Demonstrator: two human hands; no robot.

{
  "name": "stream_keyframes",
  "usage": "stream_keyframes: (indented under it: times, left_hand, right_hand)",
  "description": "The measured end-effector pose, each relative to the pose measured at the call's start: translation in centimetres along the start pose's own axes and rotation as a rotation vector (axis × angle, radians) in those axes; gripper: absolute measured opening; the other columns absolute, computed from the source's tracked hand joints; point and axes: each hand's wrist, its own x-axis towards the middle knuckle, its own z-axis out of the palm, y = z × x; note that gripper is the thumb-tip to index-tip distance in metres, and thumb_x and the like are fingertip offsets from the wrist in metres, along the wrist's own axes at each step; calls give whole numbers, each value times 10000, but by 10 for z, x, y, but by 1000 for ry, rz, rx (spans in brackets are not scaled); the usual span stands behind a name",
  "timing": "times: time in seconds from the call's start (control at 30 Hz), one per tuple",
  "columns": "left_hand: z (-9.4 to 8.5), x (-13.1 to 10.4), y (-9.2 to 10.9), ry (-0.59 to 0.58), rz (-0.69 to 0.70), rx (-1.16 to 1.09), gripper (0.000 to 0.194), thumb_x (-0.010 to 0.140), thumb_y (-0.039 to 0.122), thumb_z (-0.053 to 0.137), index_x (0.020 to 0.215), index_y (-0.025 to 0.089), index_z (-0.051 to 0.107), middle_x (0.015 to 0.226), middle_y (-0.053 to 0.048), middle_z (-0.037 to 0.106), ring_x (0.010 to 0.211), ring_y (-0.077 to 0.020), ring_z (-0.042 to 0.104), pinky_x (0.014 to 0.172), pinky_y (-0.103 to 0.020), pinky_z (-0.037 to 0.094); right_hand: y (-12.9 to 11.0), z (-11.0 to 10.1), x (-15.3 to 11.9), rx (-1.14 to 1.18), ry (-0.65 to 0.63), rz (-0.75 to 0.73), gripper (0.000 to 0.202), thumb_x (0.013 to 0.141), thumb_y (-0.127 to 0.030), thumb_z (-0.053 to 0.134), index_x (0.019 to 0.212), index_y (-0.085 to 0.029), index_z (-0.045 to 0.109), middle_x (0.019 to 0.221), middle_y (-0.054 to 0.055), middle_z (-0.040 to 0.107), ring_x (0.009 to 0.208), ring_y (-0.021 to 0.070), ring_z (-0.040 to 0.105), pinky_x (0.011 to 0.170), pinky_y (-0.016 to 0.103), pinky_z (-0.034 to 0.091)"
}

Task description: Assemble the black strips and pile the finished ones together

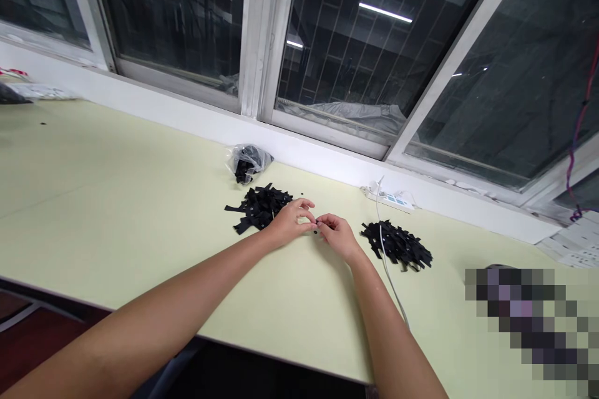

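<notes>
My left hand [291, 224] and my right hand [337, 237] meet fingertip to fingertip above the table. Between their pinched fingers is a small black piece [319, 223]; whether it is a strip like those in the piles is too small to tell. A pile of short black strips [262, 204], fabric by their look, lies just beyond my left hand. Another black strip pile [397, 245], with small pale dots on it, lies to the right of my right hand. A tiny black dot-like piece [315, 232] rests on the table under my fingertips.
A clear plastic bag [250, 161] with black pieces stands by the wall. A white power strip [395, 200] sits against the ledge; its white cable [386, 265] crosses the right pile. A blurred-out dark object [519, 308] lies at right on the pale yellow table [154, 199].
</notes>
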Motion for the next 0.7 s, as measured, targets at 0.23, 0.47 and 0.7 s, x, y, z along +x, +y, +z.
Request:
stream_keyframes:
  times: [0.23, 0.47, 0.7]
  left_hand:
    - [-1, 0, 5, -71, -13, -90, 107, 791, 285, 706, 797, 189, 752, 873, -31, 733, 847, -178, 654, 813, -289, 481]
    - [1, 2, 0, -11, -124, -177, 121, 737, 263, 719, 778, 159, 673, 764, -17, 680, 749, -158, 619, 717, -279, 485]
    - [5, 3, -10, 1, -179, -325, 253, 662, 262, 786, 793, 149, 601, 756, -11, 628, 712, -134, 591, 682, -272, 487]
  right_hand:
    - [-10, -1, -4, 18, -85, 16, 296, 752, -419, 615, 893, -181, 719, 807, 24, 653, 687, 137, 529, 635, 260, 459]
    - [-3, -2, -1, 16, -71, -13, 295, 761, -422, 633, 895, -183, 740, 784, 28, 664, 682, 147, 543, 635, 278, 468]
    - [-2, 0, -1, 23, -52, -15, 318, 765, -418, 623, 934, -180, 750, 863, 51, 696, 752, 172, 580, 647, 286, 498]
